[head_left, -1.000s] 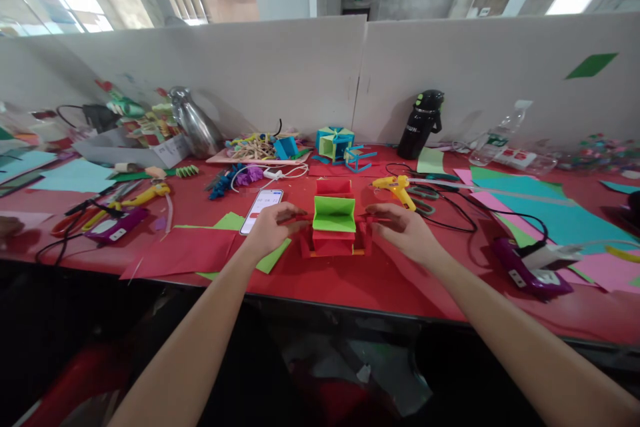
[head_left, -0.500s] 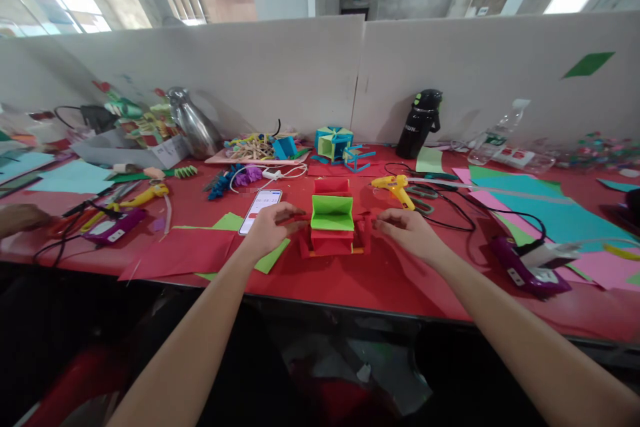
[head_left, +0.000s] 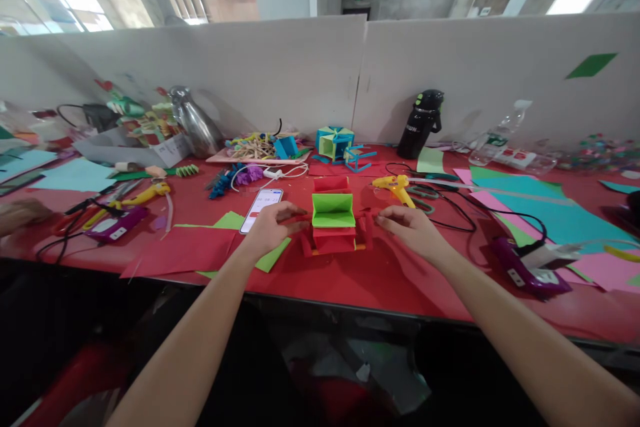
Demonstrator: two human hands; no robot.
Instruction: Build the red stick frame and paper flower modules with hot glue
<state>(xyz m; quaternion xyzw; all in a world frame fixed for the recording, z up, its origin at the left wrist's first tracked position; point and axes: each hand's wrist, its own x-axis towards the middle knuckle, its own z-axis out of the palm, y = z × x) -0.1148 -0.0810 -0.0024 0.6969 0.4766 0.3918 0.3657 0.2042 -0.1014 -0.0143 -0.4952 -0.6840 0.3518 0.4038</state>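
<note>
A small folded paper model (head_left: 333, 240) stands upright on the red tabletop between my hands. Its base and side pieces are red; the bright green top (head_left: 333, 210) is folded like a seat with a back, and thin orange strips show low down. On its left side, the fingertips of my left hand (head_left: 274, 228) are closed at a red side piece. The fingers of my right hand (head_left: 407, 227) pinch at the red piece on the opposite side. Just behind the green top stands another red folded part (head_left: 331, 185); whether it joins the model I cannot tell.
A phone (head_left: 261, 208) lies by my left hand, near red paper sheets (head_left: 185, 250). Beyond my right hand are a yellow glue gun (head_left: 395, 188), scissors (head_left: 425, 205) and a purple power strip (head_left: 530, 273). A black bottle (head_left: 420, 127) stands behind. Another person's hand (head_left: 23, 213) rests far left.
The view has shifted very slightly. My hands stay on either side of the paper model, with the right fingers drawn a little closer together; the model stays in place.
</note>
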